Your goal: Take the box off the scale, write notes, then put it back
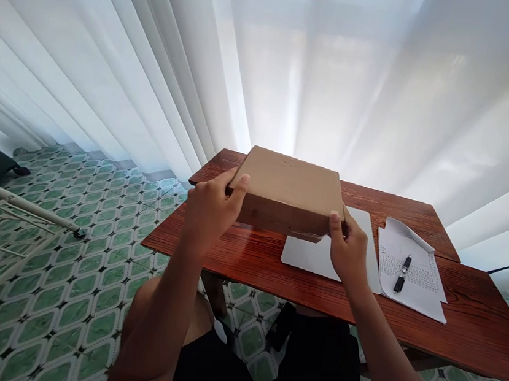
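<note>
A brown cardboard box (290,182) is held between my two hands, tilted a little, over the wooden table. My left hand (215,207) grips its left end, with the thumb on the near top edge and the other fingers behind. At the right end, my right hand (349,242) is closed on the near corner, thumb up against the front face. Under the box lies a flat silver-grey panel, like a closed laptop (311,258), partly hidden by the box and my right hand. Whether the box touches anything below, I cannot tell.
On the dark red-brown table (245,263), handwritten paper sheets (430,274) lie at the right with a black pen (402,273) on top. White curtains (343,71) hang behind the table. A white metal rack (16,204) on casters stands on the green tiled floor (103,246) at left.
</note>
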Demonstrator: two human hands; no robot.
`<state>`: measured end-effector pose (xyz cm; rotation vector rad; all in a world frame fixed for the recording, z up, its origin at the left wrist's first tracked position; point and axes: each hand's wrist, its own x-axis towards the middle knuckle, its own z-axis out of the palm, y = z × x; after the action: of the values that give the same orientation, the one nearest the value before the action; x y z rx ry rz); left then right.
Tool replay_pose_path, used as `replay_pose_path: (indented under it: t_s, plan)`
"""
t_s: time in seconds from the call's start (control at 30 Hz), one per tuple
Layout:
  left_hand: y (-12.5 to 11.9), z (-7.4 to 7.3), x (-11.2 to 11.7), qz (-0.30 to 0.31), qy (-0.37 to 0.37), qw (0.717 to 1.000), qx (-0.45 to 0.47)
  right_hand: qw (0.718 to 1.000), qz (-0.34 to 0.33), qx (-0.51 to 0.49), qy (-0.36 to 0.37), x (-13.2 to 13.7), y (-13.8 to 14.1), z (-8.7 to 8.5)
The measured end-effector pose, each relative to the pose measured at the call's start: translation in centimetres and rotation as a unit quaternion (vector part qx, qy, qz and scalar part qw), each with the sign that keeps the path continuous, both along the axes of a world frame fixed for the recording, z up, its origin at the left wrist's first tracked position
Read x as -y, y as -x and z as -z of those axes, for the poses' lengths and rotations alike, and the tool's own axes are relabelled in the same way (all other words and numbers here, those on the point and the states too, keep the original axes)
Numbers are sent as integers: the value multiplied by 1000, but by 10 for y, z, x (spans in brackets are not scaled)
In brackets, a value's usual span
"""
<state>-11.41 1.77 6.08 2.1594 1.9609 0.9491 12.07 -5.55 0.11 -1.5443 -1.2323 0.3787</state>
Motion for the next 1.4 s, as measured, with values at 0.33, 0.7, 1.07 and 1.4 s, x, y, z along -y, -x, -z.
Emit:
replay_pose_path:
  t_s: [0.33, 0.7, 1.07, 1.4]
  plan:
    - [57, 12, -22, -72, 36, 996, 27, 994, -86, -70, -2, -36, 64, 18]
    - [76, 35, -42, -68, 133, 989, 12, 991, -94, -94, 15, -41, 87, 47]
    - [75, 34, -41, -49, 193, 980, -11, 992, -90, -79, 40, -34, 87, 59]
    - [85, 44, -48, -52, 220, 974, -35, 993, -108, -29, 48, -30, 92, 62]
